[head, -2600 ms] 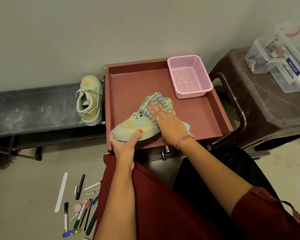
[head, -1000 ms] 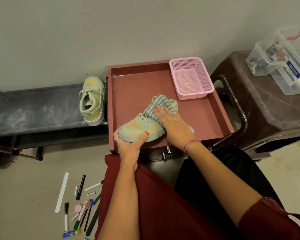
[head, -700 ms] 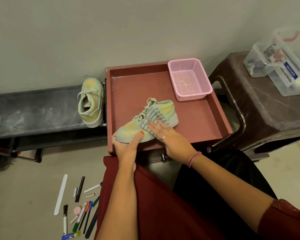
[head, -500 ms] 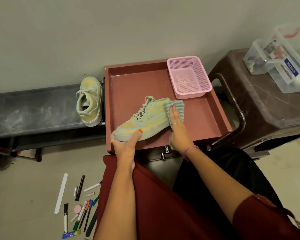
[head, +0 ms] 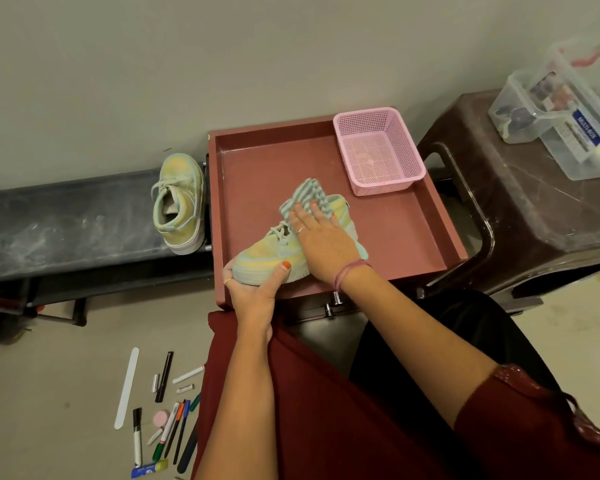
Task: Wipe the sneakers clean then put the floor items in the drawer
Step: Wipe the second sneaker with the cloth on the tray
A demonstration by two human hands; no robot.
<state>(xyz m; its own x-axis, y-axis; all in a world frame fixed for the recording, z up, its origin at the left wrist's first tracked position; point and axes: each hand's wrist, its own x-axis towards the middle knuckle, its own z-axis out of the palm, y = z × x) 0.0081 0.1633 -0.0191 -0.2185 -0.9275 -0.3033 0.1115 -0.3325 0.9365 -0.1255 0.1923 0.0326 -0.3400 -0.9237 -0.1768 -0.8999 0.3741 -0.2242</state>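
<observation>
A pale green and yellow sneaker (head: pixel 267 254) lies on its side in the open red drawer (head: pixel 402 233). My left hand (head: pixel 253 289) grips its toe, thumb on top. With straight fingers, my right hand (head: pixel 321 239) presses a striped grey cloth (head: pixel 305 197) onto the sneaker's ankle part. The second sneaker (head: pixel 179 202) stands on the dark low bench (head: pixel 66 223) to the left. Pens, markers and a white file (head: pixel 127 388) lie scattered on the floor at the lower left (head: pixel 168 424).
A pink mesh basket (head: pixel 378 150) sits in the drawer's back right corner. A brown plastic stool (head: pixel 534 216) at the right carries clear lidded boxes (head: pixel 561 109). My lap in red and black cloth fills the foreground. A pale wall is behind.
My right hand has slid the cloth from the sneaker's heel side back up over its ankle and laces. The left hand has kept its grip on the toe.
</observation>
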